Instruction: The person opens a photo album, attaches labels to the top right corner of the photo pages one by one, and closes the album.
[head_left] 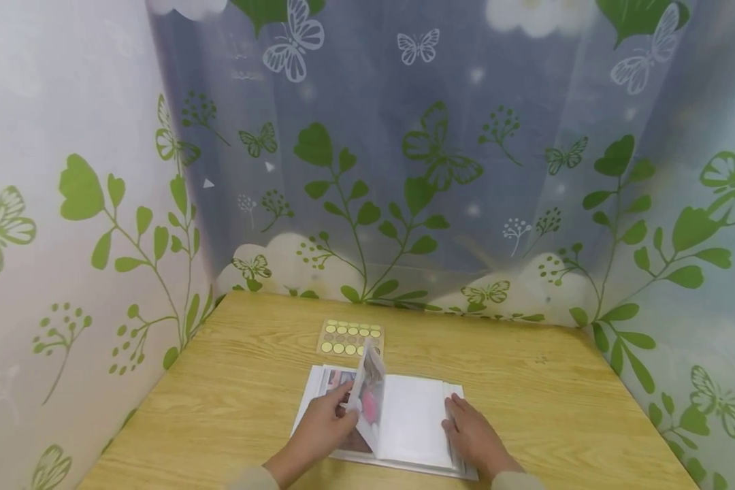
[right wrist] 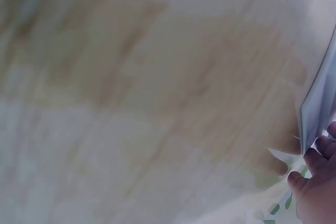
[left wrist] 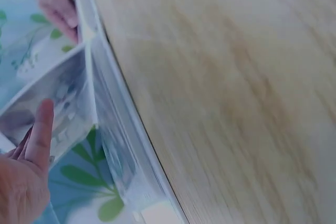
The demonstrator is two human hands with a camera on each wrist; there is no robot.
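Observation:
A photo album (head_left: 413, 422) lies spread on the table in the head view, a blank white page on its right side and photos on its left. My left hand (head_left: 320, 425) pinches a raised photo page (head_left: 370, 398), which stands up near the middle of the album. In the left wrist view the index finger of my left hand (left wrist: 26, 177) lies straight along that page (left wrist: 65, 95). My right hand (head_left: 474, 432) rests on the album's right edge. The right wrist view has its fingers by the album's edge (right wrist: 316, 103), partly cut off.
Behind the album, a card with rows of yellow round stickers (head_left: 350, 338) lies on the wooden table (head_left: 239, 381). Curtains (head_left: 386, 170) printed with leaves and butterflies hang along the table's back and both sides.

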